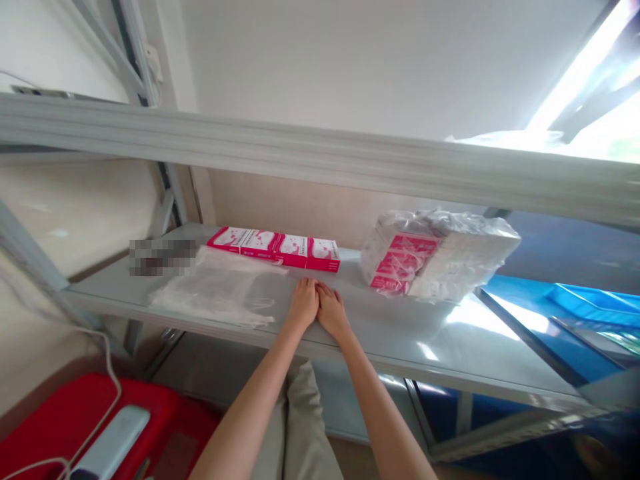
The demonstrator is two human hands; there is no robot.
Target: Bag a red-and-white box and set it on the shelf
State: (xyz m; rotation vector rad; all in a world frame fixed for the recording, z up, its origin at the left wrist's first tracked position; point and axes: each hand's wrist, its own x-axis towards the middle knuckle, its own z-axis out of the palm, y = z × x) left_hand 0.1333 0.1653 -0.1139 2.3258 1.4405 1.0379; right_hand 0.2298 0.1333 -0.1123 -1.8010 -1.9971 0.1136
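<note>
My left hand (303,303) and my right hand (331,308) rest side by side on the grey metal shelf (390,333), their inner edges touching. Both lie palm down with fingers laid on the surface and nothing held. Just behind them stands a row of several pink and white boxes (274,248), set end to end. Left of my hands, clear plastic bags (215,287) are spread flat, reaching over to the front edge. On the right sits a bundle of boxes wrapped in clear plastic (440,257), with pink and white sides showing through.
A thick shelf beam (320,150) crosses above my hands. At far left on the shelf is a blurred-out item (163,258). Below left, a red stool (165,407) carries a white power bank (115,440) with a cable. A blue tray (595,303) lies at right.
</note>
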